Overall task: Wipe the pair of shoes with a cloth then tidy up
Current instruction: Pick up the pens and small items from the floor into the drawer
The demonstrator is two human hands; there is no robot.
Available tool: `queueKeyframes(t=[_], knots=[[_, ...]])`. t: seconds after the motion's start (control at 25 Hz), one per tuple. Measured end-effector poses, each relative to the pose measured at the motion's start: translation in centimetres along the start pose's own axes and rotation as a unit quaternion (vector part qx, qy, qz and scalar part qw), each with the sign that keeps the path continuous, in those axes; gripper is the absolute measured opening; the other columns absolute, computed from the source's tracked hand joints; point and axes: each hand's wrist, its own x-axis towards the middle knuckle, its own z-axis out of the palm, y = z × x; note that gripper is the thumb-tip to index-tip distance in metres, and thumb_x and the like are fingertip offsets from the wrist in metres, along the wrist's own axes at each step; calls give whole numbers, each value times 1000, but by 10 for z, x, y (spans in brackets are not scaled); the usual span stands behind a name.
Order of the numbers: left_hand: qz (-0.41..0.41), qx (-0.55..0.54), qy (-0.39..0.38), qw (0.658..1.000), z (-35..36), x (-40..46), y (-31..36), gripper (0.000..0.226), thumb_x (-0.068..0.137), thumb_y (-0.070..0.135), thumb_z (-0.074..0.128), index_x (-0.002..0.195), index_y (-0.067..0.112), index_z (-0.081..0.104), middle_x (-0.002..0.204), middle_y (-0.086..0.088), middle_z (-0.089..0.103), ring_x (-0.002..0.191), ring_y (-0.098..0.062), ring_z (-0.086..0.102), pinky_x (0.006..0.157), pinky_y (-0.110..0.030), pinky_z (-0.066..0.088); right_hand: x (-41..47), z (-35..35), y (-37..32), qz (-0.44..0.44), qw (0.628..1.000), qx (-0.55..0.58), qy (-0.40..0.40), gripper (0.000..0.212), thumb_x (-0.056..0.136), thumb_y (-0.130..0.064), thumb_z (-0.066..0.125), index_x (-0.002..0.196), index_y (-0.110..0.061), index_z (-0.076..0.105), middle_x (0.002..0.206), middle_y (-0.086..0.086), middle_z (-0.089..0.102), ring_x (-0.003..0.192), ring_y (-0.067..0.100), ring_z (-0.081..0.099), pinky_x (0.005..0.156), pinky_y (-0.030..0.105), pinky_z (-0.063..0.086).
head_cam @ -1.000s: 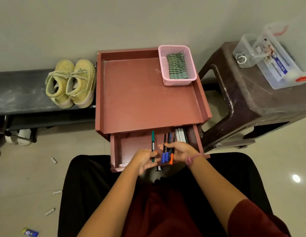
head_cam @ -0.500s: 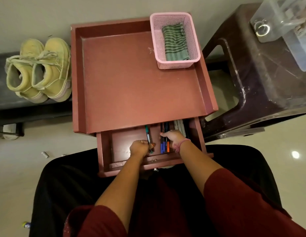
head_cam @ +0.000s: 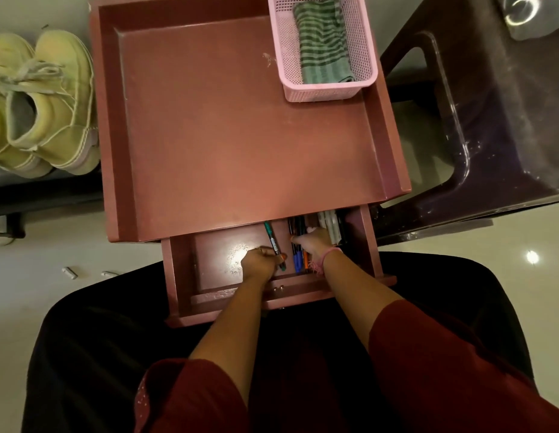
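Pens (head_cam: 298, 245) half under tabletop (head_cam: 240, 126) (blurred)

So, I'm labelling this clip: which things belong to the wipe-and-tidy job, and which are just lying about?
Job: shoes, striped cloth in pink basket, green marker in left hand, pens under right hand, open drawer.

Lying about: dark stool, clear container, floor bits.

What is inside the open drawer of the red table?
Inside the drawer: markers bunched at the right under the right hand, and a green marker gripped by the left hand. The tabletop covers its back.
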Motion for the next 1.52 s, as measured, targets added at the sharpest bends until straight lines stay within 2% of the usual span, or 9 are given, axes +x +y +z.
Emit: queueKeyframes(t=[0.08, 0.2, 0.48, 0.68, 0.8, 1.0, 1.2, 1.36, 1.52], knots=[[4, 15, -8, 1000, 4, 3, -2, 25, 72, 18, 84, 67, 15, 60, 63, -5, 65, 56, -16, 57, 71, -27, 54, 4, 0, 3, -17, 1000, -18, 18, 57, 85, -15, 69, 135, 1, 45, 137, 11, 50, 120, 25, 53, 89, 23, 43], [25, 56, -14, 998, 11, 8, 0, 28, 69, 21, 86, 64, 19, 58, 76, -7, 69, 69, -18, 61, 79, -28, 55, 5, -2, 4, -31, 999, -16, 40, 63, 86, -11, 67, 140, 1, 37, 146, 11, 41, 130, 23, 44, 98, 20, 36], [48, 97, -30, 994, 16, 8, 2, 26, 71, 16, 85, 69, 16, 59, 88, -12, 72, 77, -20, 65, 84, -33, 56, 9, -6, 10, -79, 992, -80, 55, 59, 90, -14, 62, 141, 1, 36, 148, 11, 39, 134, 22, 40, 104, 21, 32], [66, 124, -23, 990, 16, 5, 3, 30, 72, 13, 83, 66, 18, 54, 84, -7, 67, 78, -19, 63, 81, -31, 56, 8, -12, 12, -98, 984, -130, 66, 55, 91, -13, 61, 140, 0, 39, 146, 11, 41, 132, 22, 42, 104, 23, 33], [67, 123, -21, 990, 15, 4, 3, 29, 73, 13, 83, 68, 17, 54, 85, -7, 67, 79, -19, 63, 80, -29, 55, 10, -14, 16, -104, 981, -144, 84, 45, 90, -14, 62, 132, -3, 52, 135, 12, 54, 116, 23, 57, 93, 25, 45], [65, 123, -23, 990, 13, 3, 5, 21, 75, 15, 81, 80, 13, 60, 86, -3, 63, 80, -15, 59, 73, -21, 46, 10, -23, 18, -113, 979, -129, 113, 22, 85, -11, 65, 107, -4, 67, 113, 14, 66, 102, 24, 63, 81, 22, 47], [76, 100, -2, 992, 12, 3, 5, 17, 80, 11, 75, 91, 12, 61, 90, -4, 62, 85, -17, 59, 74, -18, 43, 8, -28, 19, -112, 981, -123, 95, 43, 84, -9, 68, 125, -2, 58, 125, 13, 60, 112, 24, 59, 89, 19, 43], [91, 65, -5, 994, 13, 4, 4, 26, 84, 3, 65, 110, 5, 62, 104, -10, 69, 100, -22, 63, 81, -17, 42, 6, -32, 18, -113, 982, -120, 90, 36, 82, -3, 66, 118, -6, 63, 115, 13, 65, 102, 20, 62, 79, 13, 41], [83, 49, -13, 995, 13, 3, 5, 31, 89, 1, 53, 117, 6, 64, 115, -10, 67, 109, -24, 61, 89, -19, 43, -4, -44, 12, -116, 984, -96, 98, 23, 82, -4, 64, 105, -6, 68, 112, 10, 66, 102, 20, 62, 86, 19, 47]])
